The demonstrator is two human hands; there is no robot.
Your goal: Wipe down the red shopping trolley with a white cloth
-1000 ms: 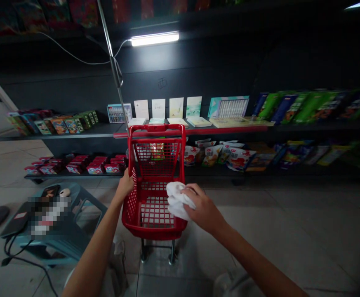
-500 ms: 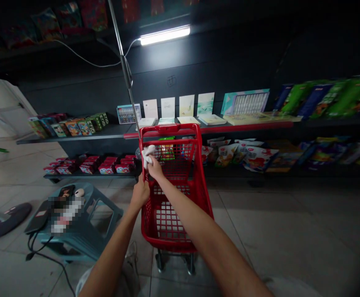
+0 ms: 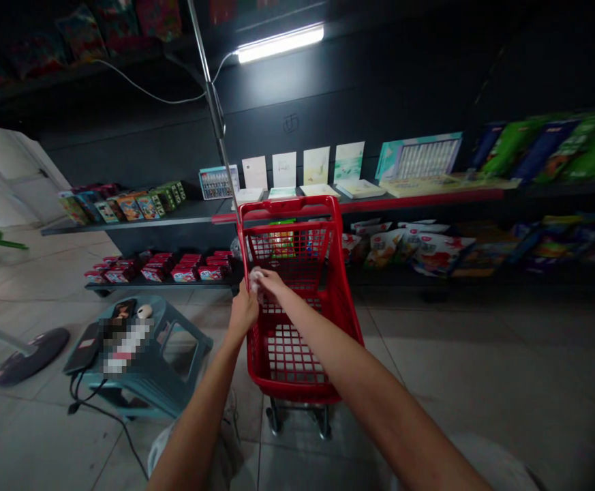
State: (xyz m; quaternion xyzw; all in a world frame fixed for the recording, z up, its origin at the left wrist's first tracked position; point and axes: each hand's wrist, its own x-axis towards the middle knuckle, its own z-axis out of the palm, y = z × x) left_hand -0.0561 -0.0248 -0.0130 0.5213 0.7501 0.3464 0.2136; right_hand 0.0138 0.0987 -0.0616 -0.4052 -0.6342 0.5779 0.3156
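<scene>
A small red shopping cart (image 3: 297, 354) stands on the tiled floor in front of me. My left hand (image 3: 243, 312) is closed on the cart's left rim. Just beside it, my right hand (image 3: 269, 281) is shut on a bunched white cloth (image 3: 254, 279) and presses it against the inside of the same left wall, near the top. Only a small part of the cloth shows past the fingers. The basket floor looks empty.
A teal plastic stool (image 3: 148, 354) with a phone, a mouse and cables stands left of the cart. Dark shelves (image 3: 174, 221) with boxes, cards and packets run behind. A lamp pole (image 3: 214, 109) rises behind the cart; a fan base (image 3: 31, 346) lies far left.
My right hand carried the cloth from the cart's right rim to the upper left corner, then down along the left wall next to my left hand. The view shifted slightly.
</scene>
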